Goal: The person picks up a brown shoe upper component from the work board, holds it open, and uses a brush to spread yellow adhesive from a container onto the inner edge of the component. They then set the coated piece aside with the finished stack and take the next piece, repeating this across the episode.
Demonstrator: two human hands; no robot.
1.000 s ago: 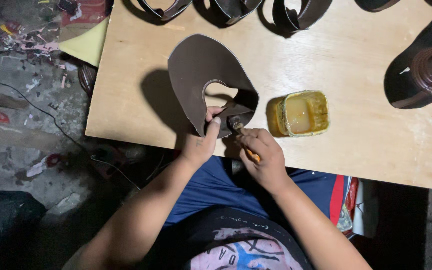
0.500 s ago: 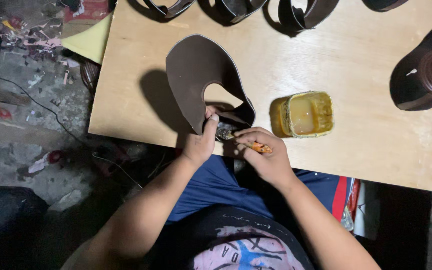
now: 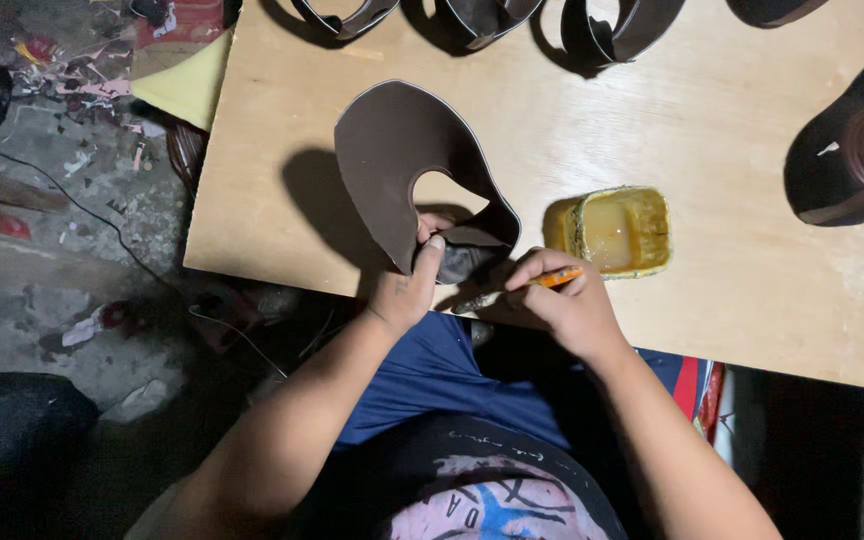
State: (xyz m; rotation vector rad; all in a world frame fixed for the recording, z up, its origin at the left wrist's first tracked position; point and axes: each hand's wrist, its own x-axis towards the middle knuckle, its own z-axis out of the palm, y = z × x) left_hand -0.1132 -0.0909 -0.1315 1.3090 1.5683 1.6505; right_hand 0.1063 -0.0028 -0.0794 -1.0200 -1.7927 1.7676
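A curved dark brown leather shoe-upper piece [image 3: 397, 160] stands on the plywood board [image 3: 732, 280] near its front edge. My left hand [image 3: 414, 285] pinches the piece's lower end between thumb and fingers. My right hand [image 3: 567, 305] grips a small orange-handled brush [image 3: 560, 278], with the brush's tip at the lower edge of the leather, close to my left thumb. A yellow tub of glue [image 3: 620, 230] sits open just right of the brush.
Several more brown leather uppers [image 3: 602, 30] line the board's far edge, and a larger dark stack [image 3: 857, 150] lies at the right. A yellow sheet [image 3: 187, 85] pokes out at the board's left corner. Scraps litter the floor [image 3: 62, 200] to the left.
The right hand with the brush has shifted slightly right and lower along the leather's edge. The left hand keeps its hold on the piece.
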